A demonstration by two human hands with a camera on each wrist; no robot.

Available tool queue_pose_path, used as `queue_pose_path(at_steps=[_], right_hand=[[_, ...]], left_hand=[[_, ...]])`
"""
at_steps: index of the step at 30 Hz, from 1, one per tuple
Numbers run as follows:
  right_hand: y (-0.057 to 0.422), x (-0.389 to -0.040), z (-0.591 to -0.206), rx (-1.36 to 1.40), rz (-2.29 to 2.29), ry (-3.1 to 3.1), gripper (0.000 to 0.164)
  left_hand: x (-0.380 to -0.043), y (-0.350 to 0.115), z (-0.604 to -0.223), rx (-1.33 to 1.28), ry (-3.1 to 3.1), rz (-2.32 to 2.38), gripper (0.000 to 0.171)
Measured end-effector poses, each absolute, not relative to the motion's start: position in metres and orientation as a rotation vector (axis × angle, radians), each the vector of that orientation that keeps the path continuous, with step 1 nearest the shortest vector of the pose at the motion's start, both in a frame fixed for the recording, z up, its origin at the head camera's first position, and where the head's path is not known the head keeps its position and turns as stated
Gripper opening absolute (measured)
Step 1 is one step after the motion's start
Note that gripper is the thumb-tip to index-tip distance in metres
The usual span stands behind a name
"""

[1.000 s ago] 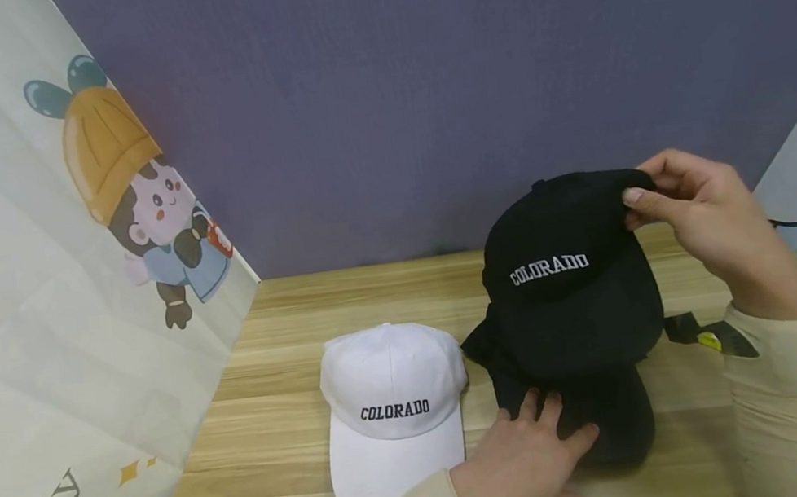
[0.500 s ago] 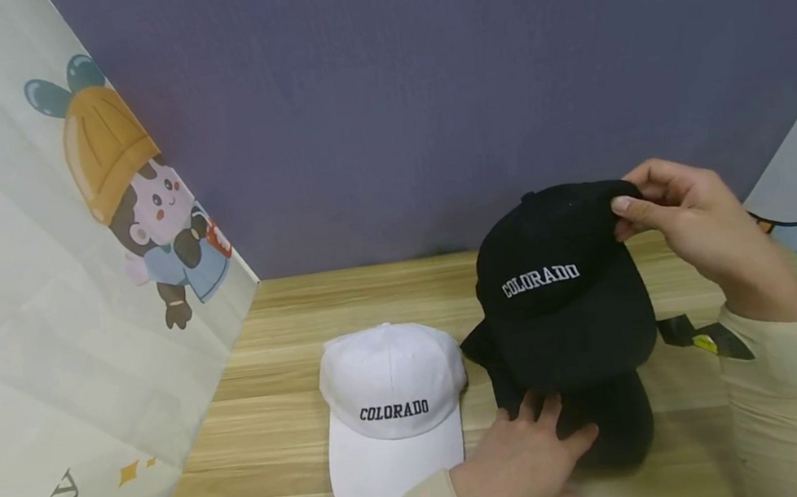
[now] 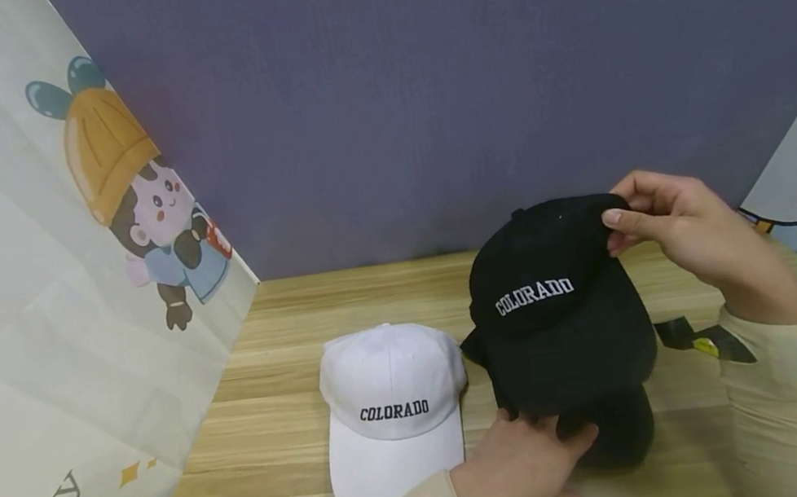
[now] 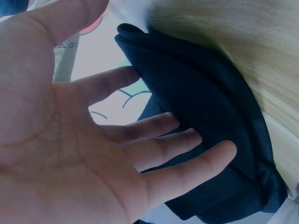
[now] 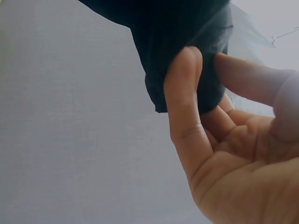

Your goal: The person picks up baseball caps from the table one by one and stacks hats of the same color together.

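Observation:
My right hand (image 3: 692,235) pinches the right side of a black baseball cap (image 3: 539,253) lettered COLORADO, between thumb and fingers. The held cap is tilted, its brim overlapping a second black cap (image 3: 629,427) beneath it. In the right wrist view a dark edge of the cap (image 5: 182,37) shows between thumb and fingers. My left hand (image 3: 519,464) is at the lower cap's brim, fingers spread and extended; the upper brim now overlaps the fingertips. The left wrist view shows those straight fingers against black cap fabric (image 4: 187,93). Most of the lower cap's crown is hidden.
A white COLORADO cap (image 3: 391,380) lies left of the black ones on the wooden table (image 3: 269,411). Behind rises a purple-grey panel (image 3: 426,98). A cartoon-printed sheet (image 3: 4,285) stands at the left. A black strap with a yellow patch (image 3: 706,345) lies by the right sleeve.
My right hand has lowered the upper black cap and shifted it slightly left, so its brim covers more of the lower cap. The left hand and the white cap stay put.

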State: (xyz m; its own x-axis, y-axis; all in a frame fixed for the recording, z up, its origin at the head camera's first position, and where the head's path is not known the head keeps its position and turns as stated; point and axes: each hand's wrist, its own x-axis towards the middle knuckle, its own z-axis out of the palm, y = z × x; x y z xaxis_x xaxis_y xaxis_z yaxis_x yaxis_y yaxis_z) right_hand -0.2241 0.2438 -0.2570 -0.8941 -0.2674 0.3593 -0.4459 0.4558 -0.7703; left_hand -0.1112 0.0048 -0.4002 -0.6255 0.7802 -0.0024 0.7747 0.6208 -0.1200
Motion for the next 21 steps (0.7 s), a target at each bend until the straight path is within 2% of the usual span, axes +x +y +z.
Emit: queue_pose_path(at_steps=[11,21], right_hand=[[0.251,-0.229,-0.261,0.779,1.458,-2.645,0.008],[0.255,-0.228,-0.262,0.707,1.35,-2.769,0.012]], left_hand=[[-0.11,0.003,-0.401,-1.333,-2.716,0.158,0.068],[-0.108,0.002,-0.404,-1.309,-2.651,0.166,0.07]])
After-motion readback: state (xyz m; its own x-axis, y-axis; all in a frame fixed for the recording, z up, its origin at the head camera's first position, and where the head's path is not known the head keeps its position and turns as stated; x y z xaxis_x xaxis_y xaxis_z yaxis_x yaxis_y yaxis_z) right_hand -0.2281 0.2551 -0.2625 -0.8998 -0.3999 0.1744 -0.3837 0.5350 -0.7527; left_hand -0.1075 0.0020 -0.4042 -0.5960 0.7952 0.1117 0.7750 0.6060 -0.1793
